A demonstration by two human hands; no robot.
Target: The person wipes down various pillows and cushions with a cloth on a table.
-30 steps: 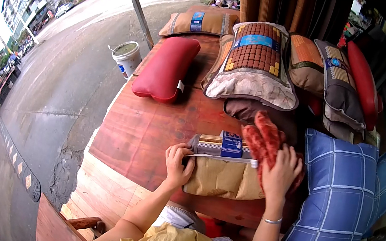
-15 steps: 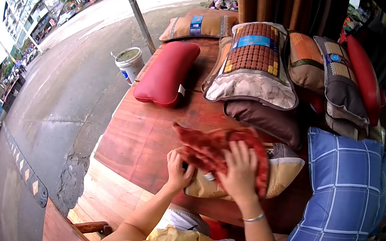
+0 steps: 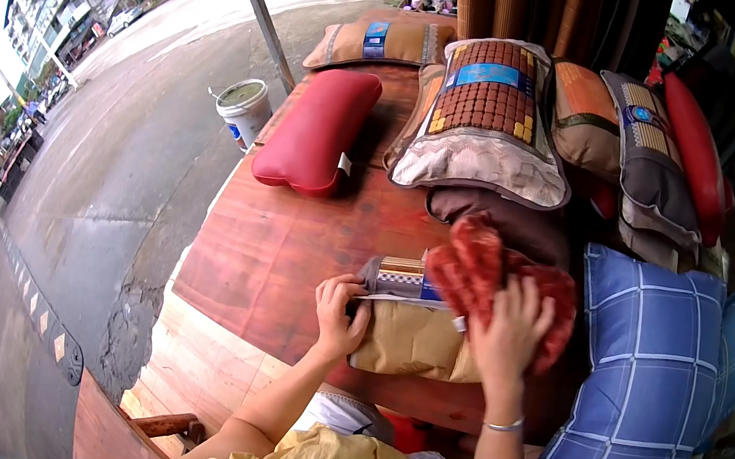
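A tan and grey pillow (image 3: 412, 340) with a beaded strip and blue label lies crosswise on the red-brown table (image 3: 287, 250) in front of me. My left hand (image 3: 339, 314) grips its left end, thumb and fingers closed on the edge. Over the pillow's right part is a crumpled red cloth (image 3: 467, 269). My right hand (image 3: 512, 329) presses on this cloth with its fingers bent around it. The cloth hides the pillow's right end and part of the label.
Beyond lie a red pillow (image 3: 321, 131), a brown beaded pillow (image 3: 486, 104) and a tan pillow (image 3: 339, 44). A blue checked pillow (image 3: 639, 369) stands close on the right. A white bucket (image 3: 244, 109) is beyond the table's left edge.
The right hand and red cloth swept left over the pillow, then back right, ending slightly left of where they began. The left hand stays at the pillow's left end.
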